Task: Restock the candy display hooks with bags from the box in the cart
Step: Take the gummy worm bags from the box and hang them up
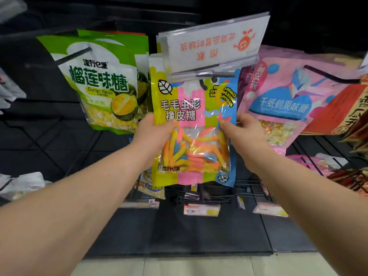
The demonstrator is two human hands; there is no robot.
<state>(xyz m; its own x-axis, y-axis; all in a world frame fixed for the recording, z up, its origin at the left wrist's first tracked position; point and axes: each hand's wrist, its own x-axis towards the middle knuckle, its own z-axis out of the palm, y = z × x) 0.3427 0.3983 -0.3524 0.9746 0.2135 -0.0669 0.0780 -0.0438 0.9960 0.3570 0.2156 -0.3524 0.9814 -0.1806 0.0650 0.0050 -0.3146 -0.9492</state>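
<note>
The gummy worm bag (191, 124) is up at the middle hook (203, 84) of the candy wall, right in front of the person. The dark tip of the hook shows in front of the top of the bag. So I think the hole is on the hook, or just going on. The clear sign (215, 42) is tipped up and covers the bag's top edge, so I cannot be sure.

Both hands hold the bag. The left hand (153, 140) has its grip on the left edge, with the thumb on the front and the fingers behind. The right hand (245, 136) pinches the right edge the same way.

A green durian candy bag (99, 82) hangs on the hook to the left. A pink candy bag (278, 96) hangs on the hook to the right. Red packs (350, 110) sit at the far right. Lower down are more wire hooks with small price tags (201, 209). I cannot tell how full those are.

This one bag looks almost hung. I think it needs a push back along the hook, then both hands can let go and the sign can drop down. The box and the cart are not in view, so I cannot tell how many bags are left.
</note>
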